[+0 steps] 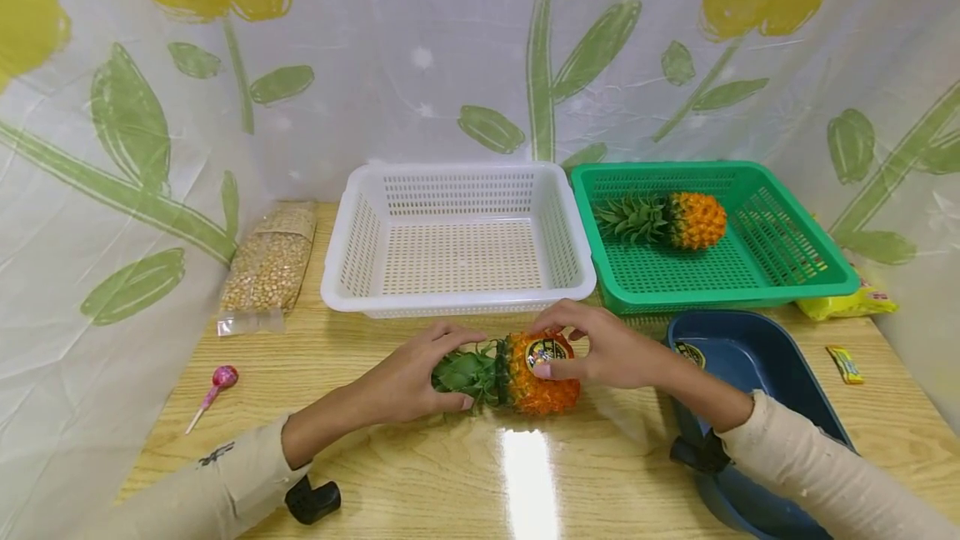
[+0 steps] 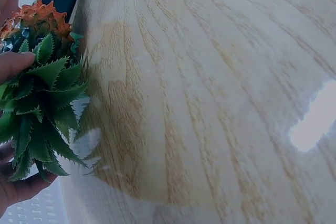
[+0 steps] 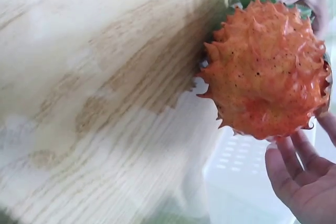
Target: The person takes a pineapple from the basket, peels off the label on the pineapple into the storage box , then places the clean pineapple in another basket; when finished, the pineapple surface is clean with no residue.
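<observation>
A small toy-like pineapple [image 1: 542, 394] lies on its side on the wooden table, orange body to the right, green crown to the left. My left hand [image 1: 412, 373] grips the crown [image 2: 44, 108], fingers on the far side and thumb on the near side. Around the orange body curls my right hand [image 1: 603, 348], with its thumb over a round black-and-yellow sticker [image 1: 546, 352] on the fruit. From the right wrist, the spiky base of the body [image 3: 265, 72] faces the camera, and fingertips [image 3: 294, 153] touch its far side.
Behind the hands stand a white basket [image 1: 461, 298] and a green basket [image 1: 727, 294] with another pineapple [image 1: 697, 222]. A blue bin [image 1: 750, 348] holding a round sticker [image 1: 690, 353] sits under the right forearm. Around lie a lollipop [image 1: 224, 377], a kernel bag [image 1: 266, 265] and a yellow-wrapped candy [image 1: 845, 364].
</observation>
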Demonstrator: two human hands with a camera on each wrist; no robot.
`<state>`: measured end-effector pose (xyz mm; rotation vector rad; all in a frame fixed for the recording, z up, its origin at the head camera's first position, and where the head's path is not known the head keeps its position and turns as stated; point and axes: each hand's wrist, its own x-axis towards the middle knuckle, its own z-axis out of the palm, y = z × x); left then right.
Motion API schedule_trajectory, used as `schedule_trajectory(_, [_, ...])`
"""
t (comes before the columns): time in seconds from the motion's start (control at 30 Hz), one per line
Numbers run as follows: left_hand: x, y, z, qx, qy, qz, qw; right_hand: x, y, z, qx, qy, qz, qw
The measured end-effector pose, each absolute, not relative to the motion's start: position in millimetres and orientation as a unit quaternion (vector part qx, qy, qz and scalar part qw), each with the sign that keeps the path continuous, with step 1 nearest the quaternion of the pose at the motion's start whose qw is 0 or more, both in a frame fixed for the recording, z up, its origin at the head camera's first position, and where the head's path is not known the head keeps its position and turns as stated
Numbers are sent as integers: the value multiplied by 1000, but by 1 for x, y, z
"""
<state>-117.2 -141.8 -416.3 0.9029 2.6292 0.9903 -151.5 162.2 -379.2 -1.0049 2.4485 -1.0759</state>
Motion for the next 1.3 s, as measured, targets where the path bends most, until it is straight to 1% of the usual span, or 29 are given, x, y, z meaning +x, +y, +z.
schedule_trajectory(0.1, [-117,-142,-417,307,887,334,94,-153,163,-379,-352,843,-381,144])
schedule_trajectory(0.33, [-117,-142,-417,309,885,336,92,-158,162,-379,-395,824,-383,134])
schedule_trajectory(0.53, [-117,-142,-416,307,887,332,96,-159,160,-373,-395,827,-362,170])
schedule_trajectory(0.67, [-117,-141,-415,307,887,330,96,-160,158,-370,-393,827,-357,183])
schedule_trajectory(0.97, [-117,-141,-415,302,888,332,99,-160,155,-363,-395,828,-356,179])
schedule_trajectory(1.3, [-117,-141,-416,304,888,332,95,-160,155,-361,-408,822,-364,157])
